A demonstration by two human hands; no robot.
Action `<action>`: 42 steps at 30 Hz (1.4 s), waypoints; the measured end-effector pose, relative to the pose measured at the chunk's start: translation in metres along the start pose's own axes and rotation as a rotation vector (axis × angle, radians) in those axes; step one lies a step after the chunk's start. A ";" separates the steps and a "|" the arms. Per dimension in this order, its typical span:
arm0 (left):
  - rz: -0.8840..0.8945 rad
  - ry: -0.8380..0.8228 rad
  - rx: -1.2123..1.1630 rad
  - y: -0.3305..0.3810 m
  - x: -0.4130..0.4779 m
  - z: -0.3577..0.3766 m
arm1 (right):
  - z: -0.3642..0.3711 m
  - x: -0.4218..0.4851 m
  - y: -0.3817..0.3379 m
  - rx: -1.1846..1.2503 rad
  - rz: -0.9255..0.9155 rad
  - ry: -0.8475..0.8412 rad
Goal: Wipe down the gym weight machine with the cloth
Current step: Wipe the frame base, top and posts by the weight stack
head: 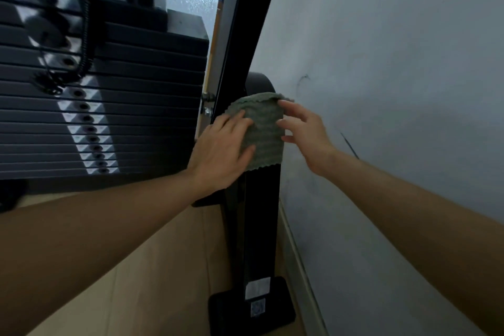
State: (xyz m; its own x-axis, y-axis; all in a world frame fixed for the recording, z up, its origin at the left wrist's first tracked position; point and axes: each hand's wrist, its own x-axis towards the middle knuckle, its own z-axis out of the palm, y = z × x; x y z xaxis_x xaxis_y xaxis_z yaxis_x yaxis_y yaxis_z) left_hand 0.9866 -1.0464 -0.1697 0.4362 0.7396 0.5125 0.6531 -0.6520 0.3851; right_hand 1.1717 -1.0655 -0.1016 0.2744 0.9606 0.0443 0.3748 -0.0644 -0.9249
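A grey-green cloth (pixel 266 131) is draped over the black frame bar (pixel 260 226) of the weight machine, at the middle of the view. My left hand (pixel 221 150) lies flat on the cloth's left side, fingers straight, pressing it to the bar. On the cloth's right edge, my right hand (pixel 305 131) touches it with loosely spread fingertips. The machine's stack of black weight plates (pixel 103 106) fills the left, with a coiled black cord (pixel 84 43) hanging over it.
A pale wall (pixel 395 90) runs close along the right of the bar, with a skirting board (pixel 297 259) at its foot. The bar's black foot (pixel 253 305) stands on a light wooden floor (pixel 163 267). A tall black upright (pixel 245 22) rises behind the cloth.
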 end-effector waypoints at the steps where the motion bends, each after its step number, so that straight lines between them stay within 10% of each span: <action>1: -0.107 0.005 -0.137 0.005 0.002 0.000 | 0.000 0.003 0.001 -0.152 -0.113 0.015; 6: -0.532 0.037 -0.781 0.010 0.012 0.010 | -0.003 0.009 0.010 -0.729 -0.486 -0.081; 14: -0.830 -0.132 -1.295 -0.009 0.012 0.008 | -0.001 -0.006 0.022 -0.949 -0.597 -0.231; 42: -1.066 -0.816 -1.243 -0.028 -0.053 0.040 | 0.000 -0.068 0.080 -1.279 -0.853 -0.228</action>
State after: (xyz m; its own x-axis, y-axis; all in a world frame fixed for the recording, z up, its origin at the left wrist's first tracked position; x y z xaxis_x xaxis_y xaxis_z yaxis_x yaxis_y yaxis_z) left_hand 0.9699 -1.0600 -0.2384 0.5965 0.5136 -0.6168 0.2035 0.6465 0.7352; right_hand 1.1830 -1.1355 -0.1783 -0.4969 0.8433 0.2049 0.8560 0.4374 0.2756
